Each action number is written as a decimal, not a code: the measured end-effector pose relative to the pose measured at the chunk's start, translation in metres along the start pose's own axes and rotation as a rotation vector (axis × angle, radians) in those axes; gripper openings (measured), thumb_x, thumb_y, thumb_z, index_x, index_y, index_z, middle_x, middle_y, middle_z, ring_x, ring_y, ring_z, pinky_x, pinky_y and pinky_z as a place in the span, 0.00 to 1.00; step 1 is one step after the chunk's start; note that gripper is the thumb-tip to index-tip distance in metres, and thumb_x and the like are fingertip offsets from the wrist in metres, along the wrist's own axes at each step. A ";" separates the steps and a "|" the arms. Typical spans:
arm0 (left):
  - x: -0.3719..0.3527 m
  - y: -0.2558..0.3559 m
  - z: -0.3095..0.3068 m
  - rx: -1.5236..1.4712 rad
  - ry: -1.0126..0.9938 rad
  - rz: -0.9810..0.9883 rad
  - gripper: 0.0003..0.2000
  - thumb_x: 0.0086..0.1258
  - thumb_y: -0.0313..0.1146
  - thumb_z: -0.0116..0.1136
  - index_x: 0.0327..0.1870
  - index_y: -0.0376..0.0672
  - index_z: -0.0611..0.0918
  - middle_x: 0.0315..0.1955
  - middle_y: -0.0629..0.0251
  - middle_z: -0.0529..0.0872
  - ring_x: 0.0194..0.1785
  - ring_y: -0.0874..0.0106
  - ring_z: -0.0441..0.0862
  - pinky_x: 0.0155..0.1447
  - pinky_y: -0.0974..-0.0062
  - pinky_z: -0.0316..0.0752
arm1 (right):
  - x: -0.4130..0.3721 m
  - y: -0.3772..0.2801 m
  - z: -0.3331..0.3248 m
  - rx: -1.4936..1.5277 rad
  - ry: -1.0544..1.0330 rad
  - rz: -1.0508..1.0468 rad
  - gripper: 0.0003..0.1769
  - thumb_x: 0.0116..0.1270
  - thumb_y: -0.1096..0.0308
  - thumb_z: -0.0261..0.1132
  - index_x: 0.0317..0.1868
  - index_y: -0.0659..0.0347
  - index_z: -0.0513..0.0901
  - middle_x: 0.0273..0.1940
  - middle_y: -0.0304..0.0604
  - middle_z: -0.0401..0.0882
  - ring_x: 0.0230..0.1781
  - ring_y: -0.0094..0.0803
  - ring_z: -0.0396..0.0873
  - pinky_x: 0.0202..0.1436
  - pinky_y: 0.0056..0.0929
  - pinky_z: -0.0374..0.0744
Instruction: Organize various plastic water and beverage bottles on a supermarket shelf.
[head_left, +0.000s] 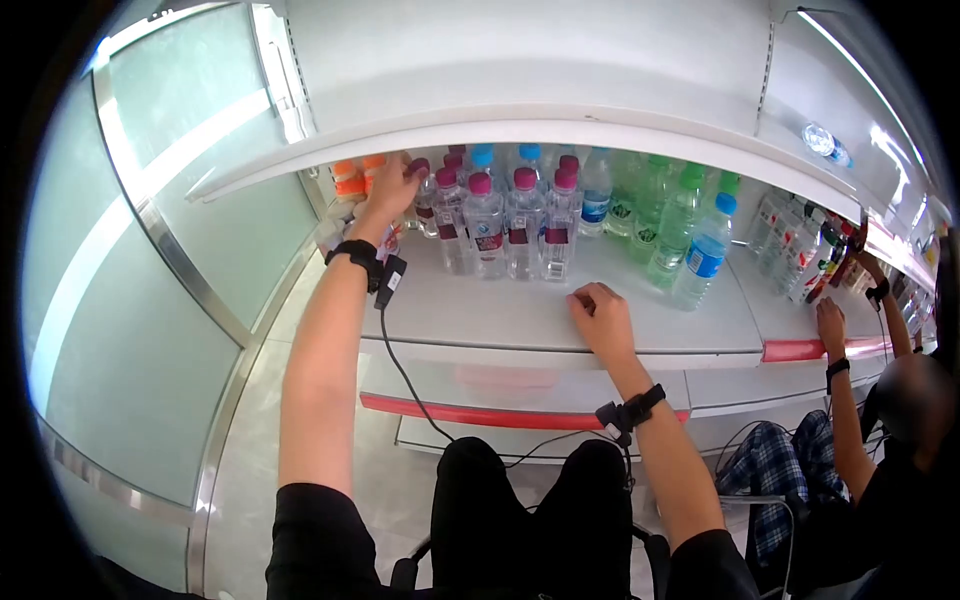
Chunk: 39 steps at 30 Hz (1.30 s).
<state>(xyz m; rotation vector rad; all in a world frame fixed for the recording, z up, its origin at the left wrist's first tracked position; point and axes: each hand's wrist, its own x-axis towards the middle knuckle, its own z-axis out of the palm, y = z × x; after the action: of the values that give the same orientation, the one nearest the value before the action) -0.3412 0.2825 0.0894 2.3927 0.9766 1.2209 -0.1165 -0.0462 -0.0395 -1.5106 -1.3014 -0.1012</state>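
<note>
My left hand (393, 187) reaches to the left end of the shelf, its fingers closed at the maroon cap of a small clear water bottle (424, 205). Next to that bottle stand rows of similar bottles (487, 228) with pink and maroon caps and dark red labels. My right hand (603, 316) rests on the shelf's front part with its fingers curled in, and nothing shows in it. It lies just in front of the bottle rows, touching none of them.
Orange-capped bottles (348, 183) stand at the far left. Green bottles (680, 225) and a blue-capped bottle (706, 252) are to the right. An upper shelf (520, 125) overhangs them. A co-worker's hand (831, 325) is at the neighbouring shelf. Cables hang from my wrist bands.
</note>
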 end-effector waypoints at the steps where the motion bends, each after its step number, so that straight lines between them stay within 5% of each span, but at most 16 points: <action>1: -0.002 -0.004 0.005 -0.052 0.096 0.104 0.26 0.66 0.36 0.65 0.62 0.36 0.71 0.47 0.45 0.85 0.50 0.52 0.85 0.54 0.61 0.78 | 0.000 0.000 -0.001 -0.015 -0.011 0.008 0.08 0.62 0.71 0.69 0.34 0.70 0.83 0.32 0.51 0.83 0.28 0.40 0.82 0.34 0.34 0.80; 10: -0.029 0.011 0.000 0.220 0.159 0.097 0.15 0.68 0.35 0.61 0.54 0.41 0.80 0.47 0.46 0.85 0.48 0.47 0.84 0.51 0.56 0.78 | 0.001 0.002 0.000 -0.019 0.015 0.042 0.10 0.63 0.68 0.70 0.34 0.68 0.84 0.33 0.52 0.84 0.29 0.44 0.82 0.35 0.36 0.80; 12: -0.040 0.011 -0.006 0.308 0.388 0.032 0.15 0.70 0.36 0.58 0.54 0.41 0.80 0.44 0.47 0.86 0.47 0.47 0.84 0.50 0.55 0.78 | 0.001 0.005 0.002 0.007 0.032 0.040 0.10 0.63 0.68 0.70 0.34 0.69 0.84 0.32 0.53 0.84 0.29 0.44 0.83 0.36 0.36 0.80; 16: -0.059 0.060 -0.034 0.300 0.520 0.022 0.14 0.73 0.39 0.55 0.52 0.39 0.78 0.41 0.45 0.86 0.43 0.45 0.84 0.45 0.50 0.77 | 0.002 0.005 0.000 0.007 0.021 0.060 0.12 0.64 0.66 0.70 0.37 0.69 0.83 0.33 0.53 0.84 0.29 0.44 0.83 0.36 0.37 0.80; 21: -0.070 0.099 -0.053 0.161 0.698 0.187 0.14 0.77 0.35 0.49 0.51 0.32 0.76 0.44 0.41 0.83 0.48 0.44 0.80 0.54 0.54 0.73 | 0.002 -0.003 0.001 0.027 0.016 0.089 0.13 0.65 0.64 0.70 0.40 0.69 0.82 0.33 0.53 0.84 0.28 0.42 0.82 0.35 0.36 0.80; 24: -0.105 0.141 -0.045 -0.278 0.538 0.178 0.14 0.79 0.36 0.48 0.53 0.33 0.75 0.43 0.43 0.82 0.46 0.47 0.80 0.54 0.58 0.74 | -0.001 -0.004 -0.003 0.054 0.027 0.062 0.14 0.66 0.63 0.69 0.40 0.68 0.83 0.34 0.53 0.84 0.26 0.38 0.80 0.33 0.33 0.79; 27: -0.136 0.158 -0.003 -0.526 0.355 0.196 0.13 0.81 0.38 0.47 0.54 0.37 0.74 0.40 0.56 0.81 0.45 0.67 0.80 0.52 0.69 0.75 | -0.006 -0.010 -0.008 0.090 -0.058 0.014 0.18 0.67 0.61 0.68 0.50 0.67 0.81 0.40 0.49 0.84 0.25 0.32 0.77 0.31 0.31 0.77; 29: -0.139 0.156 0.044 -0.821 0.169 0.218 0.10 0.82 0.36 0.46 0.55 0.40 0.73 0.42 0.65 0.79 0.45 0.75 0.78 0.55 0.74 0.73 | -0.012 -0.024 -0.014 0.623 -0.160 0.179 0.30 0.66 0.59 0.69 0.63 0.65 0.73 0.48 0.48 0.82 0.28 0.28 0.77 0.31 0.30 0.77; 32: -0.147 0.170 0.087 -0.811 0.111 0.298 0.10 0.82 0.36 0.48 0.56 0.41 0.71 0.44 0.63 0.80 0.46 0.76 0.78 0.55 0.75 0.73 | -0.028 -0.020 -0.008 0.414 -0.341 0.060 0.40 0.64 0.56 0.71 0.69 0.65 0.64 0.54 0.48 0.80 0.32 0.25 0.77 0.34 0.30 0.78; 34: -0.155 0.193 0.091 -1.091 -0.138 0.232 0.10 0.82 0.36 0.47 0.56 0.40 0.71 0.46 0.61 0.81 0.47 0.75 0.79 0.55 0.75 0.73 | -0.034 -0.029 -0.014 0.415 -0.327 0.099 0.41 0.61 0.56 0.74 0.67 0.67 0.65 0.54 0.52 0.79 0.32 0.25 0.77 0.34 0.27 0.77; 36: -0.161 0.197 0.091 -1.082 -0.171 0.147 0.11 0.82 0.34 0.46 0.57 0.39 0.72 0.47 0.59 0.82 0.48 0.73 0.79 0.56 0.73 0.72 | -0.034 -0.023 -0.017 0.412 -0.207 0.090 0.41 0.59 0.57 0.76 0.65 0.68 0.66 0.51 0.50 0.80 0.30 0.23 0.74 0.32 0.27 0.75; 38: -0.162 0.175 0.092 -0.492 0.235 0.390 0.13 0.81 0.34 0.44 0.58 0.37 0.73 0.47 0.58 0.81 0.49 0.70 0.79 0.57 0.70 0.72 | -0.027 -0.015 -0.031 0.316 -0.143 0.130 0.40 0.58 0.58 0.76 0.64 0.67 0.66 0.48 0.48 0.80 0.29 0.24 0.73 0.32 0.28 0.74; 39: -0.166 0.155 0.093 -0.501 0.272 0.313 0.15 0.81 0.34 0.43 0.60 0.36 0.73 0.46 0.57 0.82 0.50 0.68 0.78 0.58 0.68 0.72 | -0.022 -0.010 -0.039 0.219 -0.081 0.155 0.40 0.58 0.58 0.77 0.63 0.67 0.67 0.45 0.46 0.80 0.27 0.25 0.72 0.31 0.29 0.74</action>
<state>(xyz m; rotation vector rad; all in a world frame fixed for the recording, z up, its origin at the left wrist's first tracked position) -0.2678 0.0606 0.0136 2.0552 0.2971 1.6983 -0.1113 -0.0908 -0.0313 -1.4331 -1.2117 0.1985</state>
